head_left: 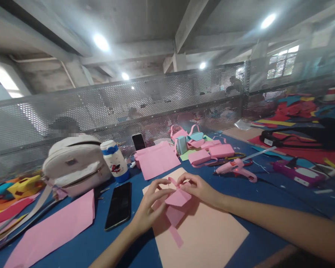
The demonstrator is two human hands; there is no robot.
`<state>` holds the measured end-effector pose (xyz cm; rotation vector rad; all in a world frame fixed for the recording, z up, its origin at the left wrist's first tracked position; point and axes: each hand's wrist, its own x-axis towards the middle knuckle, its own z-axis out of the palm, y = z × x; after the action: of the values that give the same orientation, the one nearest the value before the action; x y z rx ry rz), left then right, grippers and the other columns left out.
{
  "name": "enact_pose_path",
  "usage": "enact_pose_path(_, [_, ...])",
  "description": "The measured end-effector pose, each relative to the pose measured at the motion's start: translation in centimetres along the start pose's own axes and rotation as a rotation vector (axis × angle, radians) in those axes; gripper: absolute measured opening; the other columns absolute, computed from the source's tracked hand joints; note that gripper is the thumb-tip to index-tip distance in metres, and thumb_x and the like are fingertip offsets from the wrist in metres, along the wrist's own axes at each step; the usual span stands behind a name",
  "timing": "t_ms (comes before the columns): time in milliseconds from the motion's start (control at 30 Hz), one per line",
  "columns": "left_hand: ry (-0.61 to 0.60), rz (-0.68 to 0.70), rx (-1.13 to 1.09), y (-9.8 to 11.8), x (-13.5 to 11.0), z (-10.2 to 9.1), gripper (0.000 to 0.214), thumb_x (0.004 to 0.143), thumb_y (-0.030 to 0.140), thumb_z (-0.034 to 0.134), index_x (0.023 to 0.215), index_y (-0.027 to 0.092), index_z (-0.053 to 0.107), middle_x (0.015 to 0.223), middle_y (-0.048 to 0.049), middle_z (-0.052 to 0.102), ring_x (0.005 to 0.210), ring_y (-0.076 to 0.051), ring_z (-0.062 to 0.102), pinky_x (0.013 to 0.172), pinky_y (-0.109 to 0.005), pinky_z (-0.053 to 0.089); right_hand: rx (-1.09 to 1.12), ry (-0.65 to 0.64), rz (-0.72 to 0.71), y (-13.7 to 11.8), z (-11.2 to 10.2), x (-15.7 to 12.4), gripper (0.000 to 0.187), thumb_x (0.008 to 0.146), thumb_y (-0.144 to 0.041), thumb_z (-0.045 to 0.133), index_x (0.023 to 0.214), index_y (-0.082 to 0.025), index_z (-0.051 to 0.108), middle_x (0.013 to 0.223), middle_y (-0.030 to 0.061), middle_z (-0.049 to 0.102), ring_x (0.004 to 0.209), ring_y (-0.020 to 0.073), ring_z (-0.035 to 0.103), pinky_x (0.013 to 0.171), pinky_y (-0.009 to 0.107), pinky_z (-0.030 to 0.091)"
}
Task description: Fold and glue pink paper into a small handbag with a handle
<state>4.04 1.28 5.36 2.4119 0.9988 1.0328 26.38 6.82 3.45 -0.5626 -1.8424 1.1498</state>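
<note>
Between my two hands is a small pink paper bag [176,214] with a folded flap, held above a peach paper sheet [212,238]. My left hand [153,203] has its fingers curled on the bag's upper left side. The fingers of my right hand [199,188] pinch its top right edge, close to a thin pink strip. Another pink strip [176,236] hangs from the lower end of the bag. A pink hot glue gun [236,168] lies right of my right hand. Finished-looking pink and blue paper bags [199,158] stand beyond my hands.
To the left are a black phone [118,206], a white and blue bottle [115,162], a white backpack [78,160] and pink sheets [56,230]. A purple power bank-like box [297,173] sits at right. A perforated metal screen [156,98] borders the blue table [139,212].
</note>
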Motion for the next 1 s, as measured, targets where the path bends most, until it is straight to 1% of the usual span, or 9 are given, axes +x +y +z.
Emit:
enact_pose_path(100, [-0.021, -0.021, 0.030, -0.4, -0.1, -0.3, 0.028, 0.093, 0.044, 0.054, 0.111, 0.025, 0.065, 0.134, -0.0131, 0.046, 0.123, -0.031, 0.046, 0.099, -0.041, 0.042, -0.021, -0.020, 0.005, -0.1, 0.0, 0.0, 0.019, 0.087, -0.037, 0.062, 0.086, -0.018, 0.066, 0.091, 0.0037, 0.063, 0.089, 0.0204, 0.058, 0.080, 0.030, 0.041])
enact_pose_path(167, [0.008, -0.017, 0.056, -0.6, -0.2, -0.5, 0.041, 0.086, 0.060, 0.055, 0.099, 0.022, 0.064, 0.134, -0.0144, 0.045, 0.123, -0.034, 0.045, 0.100, -0.043, 0.040, -0.028, -0.025, 0.009, -0.3, 0.0, 0.0, 0.019, 0.087, -0.037, 0.062, 0.084, -0.018, 0.065, 0.089, 0.0034, 0.063, 0.088, 0.0201, 0.057, 0.080, 0.030, 0.040])
enact_pose_path(233, [0.056, -0.005, 0.085, -0.8, -0.2, -0.7, 0.049, 0.083, 0.068, 0.052, 0.089, 0.021, 0.062, 0.133, -0.0156, 0.046, 0.120, -0.034, 0.047, 0.100, -0.044, 0.040, -0.040, -0.026, 0.001, -0.4, 0.0, -0.1, 0.019, 0.087, -0.037, 0.062, 0.083, -0.018, 0.064, 0.088, 0.0029, 0.062, 0.087, 0.0198, 0.056, 0.080, 0.030, 0.040])
enact_pose_path(400, [0.102, 0.055, 0.138, -0.8, -0.2, -0.8, 0.039, 0.088, 0.058, 0.054, 0.079, 0.020, 0.060, 0.130, -0.0144, 0.047, 0.115, -0.032, 0.049, 0.092, -0.040, 0.044, -0.021, -0.004, 0.013, -0.6, 0.0, -0.2, 0.018, 0.085, -0.037, 0.064, 0.088, -0.019, 0.061, 0.089, 0.0008, 0.059, 0.080, 0.0165, 0.053, 0.072, 0.027, 0.039])
enact_pose_path(500, [0.105, 0.036, 0.121, -0.5, -0.2, -0.6, 0.031, 0.093, 0.047, 0.052, 0.080, 0.020, 0.061, 0.128, -0.0125, 0.047, 0.116, -0.030, 0.049, 0.094, -0.040, 0.043, 0.012, -0.031, 0.068, -0.5, 0.1, -0.2, 0.018, 0.086, -0.035, 0.064, 0.095, -0.020, 0.060, 0.092, 0.0003, 0.059, 0.077, 0.0144, 0.051, 0.068, 0.025, 0.039])
enact_pose_path(633, [0.147, -0.114, 0.034, -0.3, 0.2, -0.2, 0.018, 0.093, 0.037, 0.053, 0.095, 0.022, 0.064, 0.131, -0.0128, 0.047, 0.119, -0.029, 0.048, 0.094, -0.040, 0.044, 0.039, -0.130, 0.119, 0.0, 0.1, -0.3, 0.020, 0.085, -0.036, 0.066, 0.097, -0.020, 0.060, 0.094, 0.0004, 0.061, 0.076, 0.0135, 0.051, 0.069, 0.025, 0.040])
enact_pose_path(767, [0.215, -0.350, -0.168, -1.1, 0.6, 0.2, 0.029, 0.087, 0.045, 0.059, 0.104, 0.022, 0.064, 0.121, -0.0113, 0.055, 0.109, -0.027, 0.057, 0.087, -0.038, 0.048, -0.042, -0.197, 0.117, 0.3, 0.2, -0.4, 0.023, 0.074, -0.023, 0.073, 0.095, -0.021, 0.064, 0.092, -0.0001, 0.063, 0.075, 0.0144, 0.054, 0.065, 0.024, 0.041])
enact_pose_path(867, [0.231, -0.437, -0.252, -1.7, 0.6, 0.4, 0.035, 0.086, 0.051, 0.058, 0.105, 0.021, 0.063, 0.108, -0.0090, 0.062, 0.095, -0.024, 0.062, 0.083, -0.037, 0.049, -0.074, -0.115, 0.076, 0.1, 0.1, -0.3, 0.021, 0.072, -0.005, 0.058, 0.086, -0.019, 0.065, 0.088, 0.0005, 0.066, 0.073, 0.0144, 0.056, 0.065, 0.025, 0.042])
enact_pose_path(1000, [0.214, -0.516, -0.423, -1.7, 0.5, 0.7, 0.043, 0.086, 0.057, 0.057, 0.106, 0.019, 0.063, 0.097, -0.0078, 0.068, 0.084, -0.021, 0.066, 0.078, -0.032, 0.052, -0.136, 0.147, -0.084, -0.4, -0.4, 0.1, 0.024, 0.070, -0.002, 0.048, 0.077, -0.019, 0.063, 0.081, 0.0010, 0.065, 0.076, 0.0169, 0.058, 0.069, 0.027, 0.043])
